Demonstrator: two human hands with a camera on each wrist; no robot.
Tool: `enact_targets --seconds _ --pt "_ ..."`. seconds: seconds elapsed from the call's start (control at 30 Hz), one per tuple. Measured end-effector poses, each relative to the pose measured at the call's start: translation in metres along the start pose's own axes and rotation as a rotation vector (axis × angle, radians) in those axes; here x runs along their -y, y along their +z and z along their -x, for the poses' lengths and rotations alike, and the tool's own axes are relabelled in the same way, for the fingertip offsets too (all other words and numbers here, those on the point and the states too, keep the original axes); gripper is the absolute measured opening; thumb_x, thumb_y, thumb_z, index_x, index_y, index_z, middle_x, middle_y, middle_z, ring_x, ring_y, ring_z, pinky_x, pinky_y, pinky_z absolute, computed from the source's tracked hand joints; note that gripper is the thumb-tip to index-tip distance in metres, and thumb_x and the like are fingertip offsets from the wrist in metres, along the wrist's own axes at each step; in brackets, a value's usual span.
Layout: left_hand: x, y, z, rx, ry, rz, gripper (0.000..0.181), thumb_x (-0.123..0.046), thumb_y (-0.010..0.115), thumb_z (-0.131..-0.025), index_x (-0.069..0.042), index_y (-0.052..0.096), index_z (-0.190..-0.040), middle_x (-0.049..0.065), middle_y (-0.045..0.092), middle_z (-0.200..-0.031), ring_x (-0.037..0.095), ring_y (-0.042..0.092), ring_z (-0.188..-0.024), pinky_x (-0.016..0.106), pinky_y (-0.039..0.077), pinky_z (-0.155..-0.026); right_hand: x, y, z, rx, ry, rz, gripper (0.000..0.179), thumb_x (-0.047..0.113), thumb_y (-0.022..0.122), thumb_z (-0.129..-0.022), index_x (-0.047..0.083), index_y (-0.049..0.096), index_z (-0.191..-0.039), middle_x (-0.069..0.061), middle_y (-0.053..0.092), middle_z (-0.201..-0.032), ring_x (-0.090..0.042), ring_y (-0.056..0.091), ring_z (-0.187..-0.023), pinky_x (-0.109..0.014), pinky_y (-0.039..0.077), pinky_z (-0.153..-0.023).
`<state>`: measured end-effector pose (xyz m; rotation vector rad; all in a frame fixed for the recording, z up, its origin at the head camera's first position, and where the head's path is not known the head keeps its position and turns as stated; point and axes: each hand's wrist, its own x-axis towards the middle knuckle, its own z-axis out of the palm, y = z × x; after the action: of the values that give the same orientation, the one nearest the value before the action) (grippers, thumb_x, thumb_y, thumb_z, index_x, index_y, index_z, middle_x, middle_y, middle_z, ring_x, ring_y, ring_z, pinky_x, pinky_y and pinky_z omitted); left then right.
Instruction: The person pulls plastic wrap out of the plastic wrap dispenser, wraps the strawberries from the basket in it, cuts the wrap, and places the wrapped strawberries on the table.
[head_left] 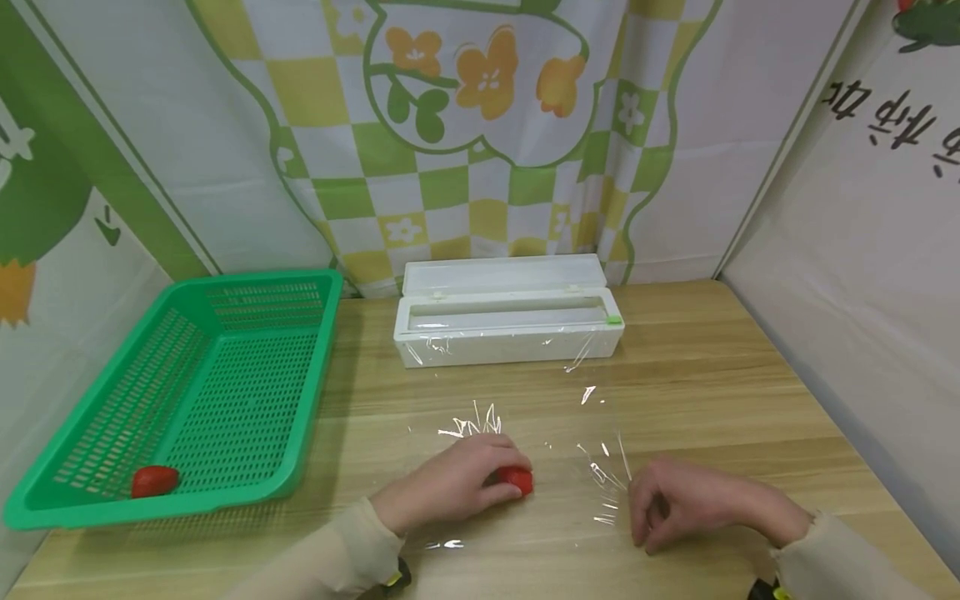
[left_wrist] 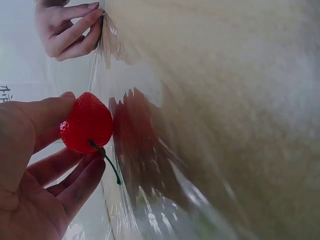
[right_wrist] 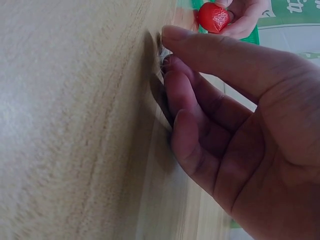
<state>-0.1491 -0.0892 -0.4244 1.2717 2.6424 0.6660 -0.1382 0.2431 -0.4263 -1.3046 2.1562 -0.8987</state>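
Observation:
My left hand [head_left: 468, 477] holds a shiny red strawberry [left_wrist: 87, 123] between thumb and fingers; it has a dimpled skin and a thin green stem. Beneath it, a sheet of clear cling film [head_left: 555, 433] lies spread over the table, with glints along its creases. To the right, my right hand [head_left: 678, 504] pinches the film's right edge, and in the left wrist view the film gathers into folds at those fingertips. Close over the wooden surface, the right hand's thumb [right_wrist: 215, 55] meets the index finger, the other fingers curled below.
Behind the film stands a white cling film box [head_left: 510, 348] with its lid raised, a roll inside and a green slider at its right end. A green plastic basket [head_left: 318, 367] on the left contains another red fruit [head_left: 155, 481]. Patterned curtains enclose the wooden table [head_left: 705, 367].

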Motion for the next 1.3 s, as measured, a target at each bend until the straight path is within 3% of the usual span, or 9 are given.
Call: enact_targets --seconds 0.73,0.93,1.07,1.3 --pt "-0.003 0.001 -0.005 0.02 0.011 0.011 0.022 -0.03 0.071 -0.091 -0.021 0.074 -0.112 -0.007 0.062 -0.101 0.004 0.056 -0.09 0.016 0.049 -0.084 0.008 -0.009 0.004 0.005 -0.043 0.048 0.012 0.012 0.081 -0.077 0.018 0.078 -0.087 0.006 0.073 -0.081 0.012 0.056 -0.073 -0.012 0.051 -0.06" --pt "-0.002 0.001 -0.007 0.027 -0.001 0.019 0.029 -0.03 0.073 -0.09 -0.02 0.072 -0.117 -0.008 0.065 -0.105 0.003 0.057 -0.093 0.015 0.049 -0.086 0.01 -0.016 0.002 -0.024 -0.121 0.025 0.011 0.01 0.081 -0.078 0.016 0.078 -0.087 0.006 0.074 -0.08 0.01 0.058 -0.071 -0.01 0.051 -0.058" --pt "-0.002 0.002 -0.007 0.021 -0.011 0.021 0.028 -0.031 0.074 -0.089 -0.021 0.07 -0.114 -0.009 0.066 -0.104 0.002 0.057 -0.093 0.017 0.049 -0.086 0.018 -0.014 -0.008 -0.066 -0.172 0.114 0.014 0.011 0.081 -0.077 0.02 0.077 -0.088 0.011 0.073 -0.081 0.012 0.056 -0.07 -0.005 0.047 -0.059" --pt "-0.001 0.002 -0.007 0.005 -0.003 0.033 0.02 -0.03 0.074 -0.089 -0.02 0.07 -0.105 -0.009 0.064 -0.098 0.002 0.055 -0.087 0.017 0.048 -0.081 0.04 0.009 -0.037 -0.185 -0.216 0.41 0.017 0.019 0.083 -0.072 0.024 0.075 -0.086 0.017 0.068 -0.079 0.009 0.058 -0.073 0.001 0.041 -0.07"
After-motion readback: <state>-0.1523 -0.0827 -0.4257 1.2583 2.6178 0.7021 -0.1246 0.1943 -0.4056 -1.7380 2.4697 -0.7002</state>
